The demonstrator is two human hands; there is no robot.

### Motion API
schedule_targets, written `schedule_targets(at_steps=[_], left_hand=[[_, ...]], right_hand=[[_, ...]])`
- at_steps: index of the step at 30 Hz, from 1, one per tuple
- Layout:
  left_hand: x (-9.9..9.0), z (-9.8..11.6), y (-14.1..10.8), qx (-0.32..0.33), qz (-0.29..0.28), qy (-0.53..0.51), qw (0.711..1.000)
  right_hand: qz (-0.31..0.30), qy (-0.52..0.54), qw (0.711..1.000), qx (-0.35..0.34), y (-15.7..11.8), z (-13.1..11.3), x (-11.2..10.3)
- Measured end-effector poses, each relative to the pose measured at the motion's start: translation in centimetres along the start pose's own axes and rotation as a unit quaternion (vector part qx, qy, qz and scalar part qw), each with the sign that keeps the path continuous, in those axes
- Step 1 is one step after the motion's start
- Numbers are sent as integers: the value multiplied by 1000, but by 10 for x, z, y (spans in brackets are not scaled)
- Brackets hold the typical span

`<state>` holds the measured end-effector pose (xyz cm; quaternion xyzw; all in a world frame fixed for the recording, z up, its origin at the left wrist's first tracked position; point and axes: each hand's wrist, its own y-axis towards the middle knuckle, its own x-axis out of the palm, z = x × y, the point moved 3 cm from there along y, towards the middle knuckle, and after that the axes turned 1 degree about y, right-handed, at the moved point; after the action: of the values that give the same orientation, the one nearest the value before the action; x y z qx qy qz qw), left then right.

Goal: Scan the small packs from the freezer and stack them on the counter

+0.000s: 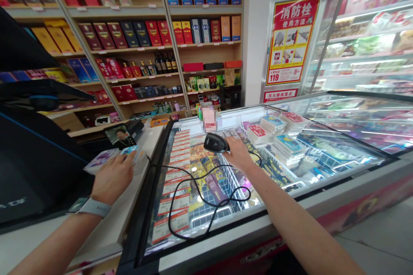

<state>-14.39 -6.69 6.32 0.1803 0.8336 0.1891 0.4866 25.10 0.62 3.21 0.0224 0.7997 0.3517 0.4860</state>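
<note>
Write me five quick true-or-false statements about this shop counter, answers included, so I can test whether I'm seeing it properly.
1. The right hand holds a black scanner. True.
2. The watch is on the right wrist. False: the watch is on the left wrist.
3. The left hand is at a blue-topped pack beside the dark monitor. True.
4. The black cable hangs coiled on the wall. False: the black cable lies in loose loops over the glass-topped case.
5. A red-and-yellow poster is on the wall right of the wooden shelves. True.
</note>
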Motion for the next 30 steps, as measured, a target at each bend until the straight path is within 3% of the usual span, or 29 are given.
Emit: schedule_targets(at_steps=[10,15,23,30], left_hand=[[-9,9,-2,-25,9,-1,1000],[-17,25,2,0,16,-31,999],[-25,64,15,56,43,-151,986],[-58,115,23,134,73,-239,959]], right_hand=[[0,5,1000,-2,0,0,0],[3,5,1000,0,0,-1,-1],[5,14,1000,-1,0,-2,-2],[7,6,1000,-1,0,-1,1]])
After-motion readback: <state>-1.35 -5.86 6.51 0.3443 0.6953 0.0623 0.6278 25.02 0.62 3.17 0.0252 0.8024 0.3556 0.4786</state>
